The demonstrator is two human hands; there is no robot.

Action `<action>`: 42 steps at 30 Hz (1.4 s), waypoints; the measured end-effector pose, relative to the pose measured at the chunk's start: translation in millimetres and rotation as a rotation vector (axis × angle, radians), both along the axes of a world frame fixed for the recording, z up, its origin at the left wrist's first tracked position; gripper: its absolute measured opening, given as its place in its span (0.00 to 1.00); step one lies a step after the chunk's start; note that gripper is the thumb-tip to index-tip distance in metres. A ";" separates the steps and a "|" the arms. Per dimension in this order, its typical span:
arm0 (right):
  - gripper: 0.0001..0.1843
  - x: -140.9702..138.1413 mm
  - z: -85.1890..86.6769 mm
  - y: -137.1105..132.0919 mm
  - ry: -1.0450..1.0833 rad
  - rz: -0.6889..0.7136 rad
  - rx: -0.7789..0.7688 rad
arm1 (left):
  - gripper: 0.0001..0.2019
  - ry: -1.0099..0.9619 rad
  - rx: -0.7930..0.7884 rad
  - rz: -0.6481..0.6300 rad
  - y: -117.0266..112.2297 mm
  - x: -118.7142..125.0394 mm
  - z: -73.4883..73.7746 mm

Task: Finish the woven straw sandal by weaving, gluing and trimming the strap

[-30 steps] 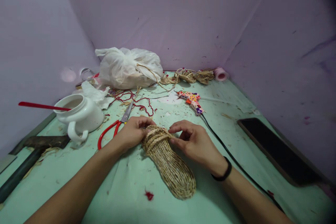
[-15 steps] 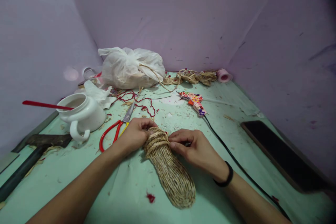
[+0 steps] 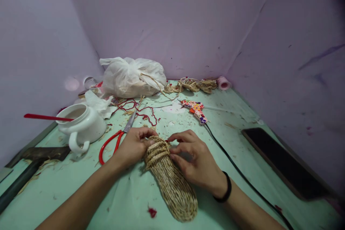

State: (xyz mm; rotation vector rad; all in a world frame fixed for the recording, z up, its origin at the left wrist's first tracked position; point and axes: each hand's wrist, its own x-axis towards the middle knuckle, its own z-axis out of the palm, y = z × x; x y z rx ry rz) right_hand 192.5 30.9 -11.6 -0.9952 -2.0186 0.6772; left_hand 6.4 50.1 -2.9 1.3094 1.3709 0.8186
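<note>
A woven straw slipper (image 3: pixel 172 183) lies slantwise on the table, its rounded end toward me and its banded end away from me. My left hand (image 3: pixel 134 145) grips the banded end from the left, thumb on top and fingers curled over the far edge. Against the right edge of the band, my right hand (image 3: pixel 195 158) has its thumb and fingers closed on the straw, the index finger reaching farther forward. A small bit of red shows by that fingertip; the rest there is hidden. Red-handled scissors (image 3: pixel 118 138) lie just beyond my left wrist.
A white pot (image 3: pixel 90 124) with a red stick and a hammer (image 3: pixel 40 156) are at left. Behind are red yarn (image 3: pixel 147 115), a white plastic bag (image 3: pixel 134 79) and straw pieces (image 3: pixel 191 85). A patterned glue gun (image 3: pixel 195 109) trails its cord past a dark phone (image 3: pixel 283 161).
My right index finger has lifted and stretched forward along the slipper's edge. My left hand keeps its hold. The whole view has shifted slightly.
</note>
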 end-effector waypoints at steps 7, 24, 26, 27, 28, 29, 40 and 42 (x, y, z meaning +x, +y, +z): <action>0.10 0.9 -3.2 2.1 -0.004 0.052 0.043 | 0.05 0.016 0.012 0.013 -0.5 0.1 -2.0; 0.03 -6.8 -11.9 -5.2 0.146 -0.165 -0.524 | 0.05 0.013 0.001 0.046 -1.2 -0.7 -2.2; 0.04 -8.0 -13.4 -6.5 0.172 -0.164 -0.559 | 0.06 0.020 0.002 0.060 -0.7 -2.2 -4.1; 0.04 -8.8 -14.2 -7.6 0.190 -0.159 -0.569 | 0.06 0.033 0.003 0.070 -0.4 -2.9 -5.2; 0.04 -9.7 -15.1 -9.1 0.208 -0.150 -0.573 | 0.06 0.043 0.004 0.085 -0.2 -3.5 -6.2; 0.05 -10.7 -16.1 -10.8 0.222 -0.138 -0.572 | 0.06 0.045 0.003 0.104 0.0 -3.9 -7.2; 0.12 -2.7 -0.6 -1.1 -0.066 -0.135 -0.296 | 0.07 -0.096 0.060 0.180 0.4 -0.9 -8.8; 0.14 2.1 6.0 2.5 -0.137 -0.070 -0.178 | 0.06 0.046 0.161 0.083 1.0 -7.3 -4.1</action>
